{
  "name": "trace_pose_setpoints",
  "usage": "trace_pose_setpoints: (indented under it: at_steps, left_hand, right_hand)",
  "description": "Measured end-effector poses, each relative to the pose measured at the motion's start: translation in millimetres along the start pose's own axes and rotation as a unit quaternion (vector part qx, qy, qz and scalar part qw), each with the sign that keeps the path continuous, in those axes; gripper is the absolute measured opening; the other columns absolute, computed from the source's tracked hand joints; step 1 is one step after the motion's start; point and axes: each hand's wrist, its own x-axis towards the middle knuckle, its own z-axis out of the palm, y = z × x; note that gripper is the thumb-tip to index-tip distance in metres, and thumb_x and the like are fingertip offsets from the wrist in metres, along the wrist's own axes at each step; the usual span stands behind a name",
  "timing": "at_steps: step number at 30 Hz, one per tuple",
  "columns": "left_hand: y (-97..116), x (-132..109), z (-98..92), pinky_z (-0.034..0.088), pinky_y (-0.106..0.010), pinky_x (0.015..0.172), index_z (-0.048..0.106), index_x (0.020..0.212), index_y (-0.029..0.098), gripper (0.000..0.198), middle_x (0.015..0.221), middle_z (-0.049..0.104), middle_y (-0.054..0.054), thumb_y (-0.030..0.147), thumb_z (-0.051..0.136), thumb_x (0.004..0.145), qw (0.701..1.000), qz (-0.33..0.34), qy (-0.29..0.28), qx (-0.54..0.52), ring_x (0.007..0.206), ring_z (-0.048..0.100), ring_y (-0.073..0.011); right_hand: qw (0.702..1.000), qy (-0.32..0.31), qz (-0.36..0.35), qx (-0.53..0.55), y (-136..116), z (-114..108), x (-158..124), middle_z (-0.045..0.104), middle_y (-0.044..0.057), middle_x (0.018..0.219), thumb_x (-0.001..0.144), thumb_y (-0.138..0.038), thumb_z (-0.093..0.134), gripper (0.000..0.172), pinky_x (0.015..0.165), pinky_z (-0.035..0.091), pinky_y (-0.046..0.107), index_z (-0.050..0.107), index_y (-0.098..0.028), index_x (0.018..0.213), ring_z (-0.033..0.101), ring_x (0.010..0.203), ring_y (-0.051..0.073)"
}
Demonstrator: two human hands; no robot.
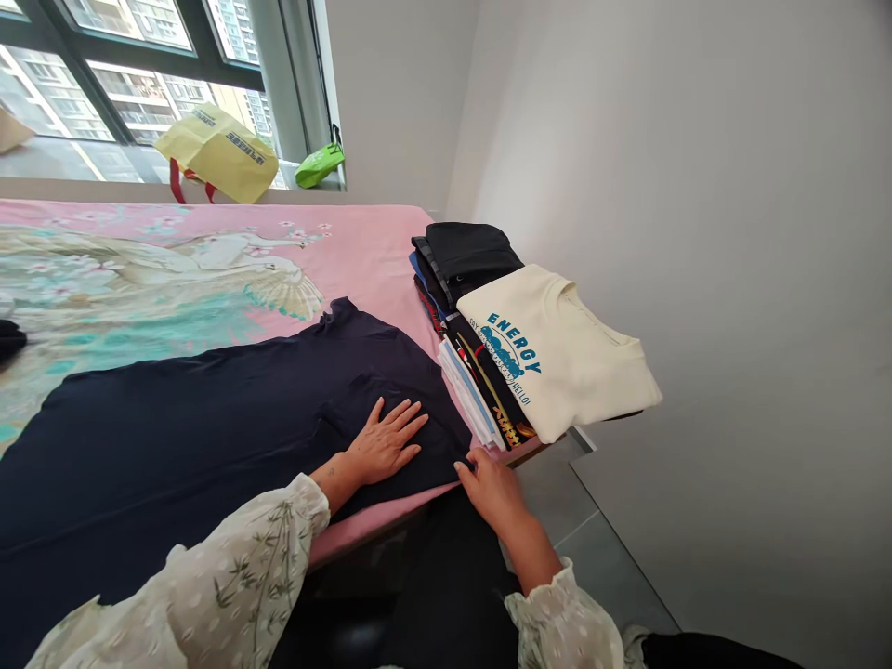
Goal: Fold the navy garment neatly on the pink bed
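Observation:
A dark navy garment lies spread across the near side of the bed, mostly flat with a few creases. My left hand rests palm down on it, fingers spread. At the garment's right corner, my right hand pinches the cloth edge between thumb and fingers. Just beyond that hand stands a stack of folded clothes, topped in front by a cream shirt with blue "ENERGY" lettering. Behind the shirt sits a folded black garment.
The bed has a pink sheet with a bird and flower print. A yellow bag and a green pouch lie on the windowsill. A grey wall bounds the right side. A dark item shows at the left edge.

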Motion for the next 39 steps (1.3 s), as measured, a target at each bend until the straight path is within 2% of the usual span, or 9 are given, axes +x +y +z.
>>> trace_pose_setpoints:
  at_steps: [5,9,14,19,22,25,31,35,39]
  left_hand:
    - [0.7,-0.3,0.5,-0.002,-0.052,0.113,0.030,0.144,0.029,0.055,0.151,0.030,-0.006,0.049,0.029,0.092,1.000,-0.001,0.007,0.003,0.140,0.023,-0.0227]
    - [0.3,0.3,2.1,-0.002,-0.053,0.113,0.030,0.144,0.029,0.055,0.151,0.030,-0.006,0.050,0.029,0.092,1.000,-0.004,0.002,0.000,0.140,0.024,-0.0230]
    - [4.6,-0.1,-7.7,0.001,-0.053,0.113,0.034,0.142,0.026,0.052,0.149,0.033,-0.007,0.045,0.030,0.093,1.000,-0.006,0.013,-0.012,0.140,0.023,-0.0228]
    - [12.5,-5.0,-16.1,-0.001,-0.047,0.115,0.038,0.139,0.023,0.047,0.149,0.035,-0.006,0.034,0.024,0.096,0.998,0.054,0.008,-0.027,0.140,0.023,-0.0176]
    - [15.4,-6.9,-10.6,-0.001,-0.050,0.114,0.035,0.141,0.023,0.050,0.148,0.036,-0.008,0.040,0.030,0.094,0.999,0.034,-0.003,-0.036,0.138,0.027,-0.0203]
    - [18.0,-14.5,-8.3,0.002,-0.051,0.114,0.036,0.140,0.024,0.051,0.146,0.039,-0.008,0.040,0.033,0.093,0.999,0.004,0.002,-0.045,0.137,0.030,-0.0204]
    - [25.2,-70.4,-31.3,0.002,-0.052,0.115,0.039,0.138,0.021,0.048,0.145,0.041,-0.009,0.036,0.033,0.093,0.992,-0.097,0.071,-0.035,0.138,0.027,-0.0204]
    - [20.9,-122.2,-49.2,0.004,-0.054,0.114,0.037,0.139,0.018,0.051,0.148,0.035,-0.011,0.038,0.031,0.093,0.978,-0.187,0.086,-0.005,0.139,0.024,-0.0234]
    - [0.6,-190.2,-66.4,0.010,-0.051,0.115,0.041,0.137,0.020,0.047,0.144,0.042,-0.010,0.032,0.031,0.093,0.956,-0.271,0.106,0.035,0.137,0.030,-0.0218]
  right_hand:
    - [0.994,-0.012,-0.012,0.104,2.2,-2.4,-2.9,0.057,-0.002,0.049,0.091,-0.043,0.038,0.034,0.057,0.037,0.023,0.057,-0.022,0.072,0.059,0.054,0.015]
    - [0.995,0.054,0.019,0.076,8.0,3.5,-6.0,0.061,0.000,0.056,0.093,-0.036,0.033,0.038,0.056,0.037,0.024,0.055,-0.022,0.065,0.058,0.054,0.015]
    - [0.993,0.112,0.013,0.025,8.9,8.6,-16.7,0.067,0.004,0.071,0.091,-0.034,0.036,0.028,0.055,0.040,0.027,0.060,-0.022,0.083,0.061,0.060,0.019]
    - [0.960,0.217,-0.156,0.079,-16.6,4.9,-28.1,0.067,0.008,0.099,0.093,-0.025,0.032,0.029,0.087,0.045,0.032,0.060,-0.019,0.101,0.061,0.098,0.019]
    - [0.950,0.175,-0.256,0.032,-33.5,16.8,-25.1,0.057,0.012,0.126,0.092,-0.023,0.036,0.036,0.104,0.036,0.041,0.053,-0.015,0.123,0.048,0.123,0.022]
    - [0.957,0.130,-0.257,-0.038,-35.8,38.7,-18.6,0.048,0.017,0.137,0.088,-0.026,0.042,0.047,0.106,0.034,0.049,0.047,-0.008,0.131,0.042,0.129,0.029]
    - [0.948,0.143,-0.284,-0.026,-34.3,53.4,-6.7,0.052,0.015,0.133,0.094,-0.032,0.031,0.044,0.105,0.034,0.049,0.051,-0.011,0.128,0.044,0.127,0.027]
    - [0.922,0.138,-0.360,-0.028,-66.5,47.7,5.3,0.049,0.012,0.137,0.094,-0.034,0.030,0.045,0.107,0.030,0.051,0.048,-0.016,0.131,0.038,0.131,0.026]
    - [0.918,0.103,-0.378,-0.066,-98.6,44.2,18.2,0.048,0.008,0.138,0.093,-0.036,0.031,0.044,0.106,0.027,0.057,0.050,-0.022,0.130,0.034,0.133,0.028]
